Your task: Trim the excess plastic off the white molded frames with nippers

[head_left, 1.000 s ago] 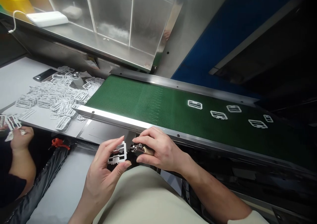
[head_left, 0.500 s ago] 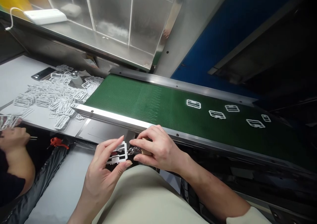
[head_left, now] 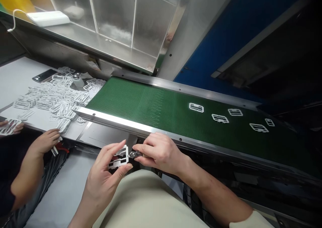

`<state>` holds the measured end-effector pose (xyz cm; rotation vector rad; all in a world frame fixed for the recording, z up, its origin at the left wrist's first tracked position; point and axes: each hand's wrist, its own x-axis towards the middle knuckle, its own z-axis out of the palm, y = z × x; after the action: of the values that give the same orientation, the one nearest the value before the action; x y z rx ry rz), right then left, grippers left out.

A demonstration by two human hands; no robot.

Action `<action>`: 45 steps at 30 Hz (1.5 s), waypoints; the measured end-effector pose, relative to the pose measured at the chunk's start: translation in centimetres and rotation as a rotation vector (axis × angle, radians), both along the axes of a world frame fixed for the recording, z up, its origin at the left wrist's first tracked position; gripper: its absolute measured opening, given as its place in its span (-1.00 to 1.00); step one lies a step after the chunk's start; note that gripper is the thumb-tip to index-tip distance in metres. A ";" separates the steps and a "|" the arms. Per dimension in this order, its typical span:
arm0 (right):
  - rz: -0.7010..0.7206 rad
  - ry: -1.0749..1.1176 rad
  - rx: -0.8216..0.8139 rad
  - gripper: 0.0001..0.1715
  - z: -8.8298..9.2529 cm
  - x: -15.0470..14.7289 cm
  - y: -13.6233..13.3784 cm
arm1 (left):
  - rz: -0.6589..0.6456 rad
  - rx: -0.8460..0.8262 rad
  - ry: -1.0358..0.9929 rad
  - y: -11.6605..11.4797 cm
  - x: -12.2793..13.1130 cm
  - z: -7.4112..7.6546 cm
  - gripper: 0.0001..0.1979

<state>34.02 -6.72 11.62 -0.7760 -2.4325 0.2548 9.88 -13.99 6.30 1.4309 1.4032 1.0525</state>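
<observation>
While your left hand (head_left: 105, 169) keeps its fingers clamped on the edges of a white frame (head_left: 117, 163), your right hand (head_left: 162, 152) has its fingers closed around a metal tool (head_left: 135, 154), its tip at or just beside the frame's right edge, low in the centre of the picture. You seem to be partway through this one piece; whether its edge is finished, I cannot tell. Five similar frames (head_left: 197, 107) lie apart on the green belt (head_left: 141, 100) at centre right, and a large heap of frames (head_left: 47, 95) covers part of the table (head_left: 15, 73) at left; which of these are done is not clear. Your piece is thin, plastic-looking and roughly rectangular, tilted in your grip, with bars crossing its openings and small nubs along its lower edge.
</observation>
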 end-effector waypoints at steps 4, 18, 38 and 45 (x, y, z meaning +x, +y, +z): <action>0.081 0.173 -0.403 -0.55 0.3 -0.1 -0.3 | -0.042 0.042 -0.110 0.1 0.0 -0.2 -0.56; 0.017 -0.036 -0.102 -0.60 3.9 0.5 -0.3 | -0.172 0.281 -0.311 0.9 0.1 -0.3 -0.71; 0.085 -0.143 -0.033 -0.61 4.5 -0.5 0.2 | -0.171 0.337 -0.283 0.9 -0.2 -0.5 -0.76; 0.100 -0.197 -0.048 -0.56 4.4 -0.4 0.1 | -0.170 0.341 -0.228 0.7 -0.5 -0.6 -0.76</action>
<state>33.62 -6.64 15.99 -0.7316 -2.6636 0.2877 9.39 -13.24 5.71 1.5810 0.9537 1.3409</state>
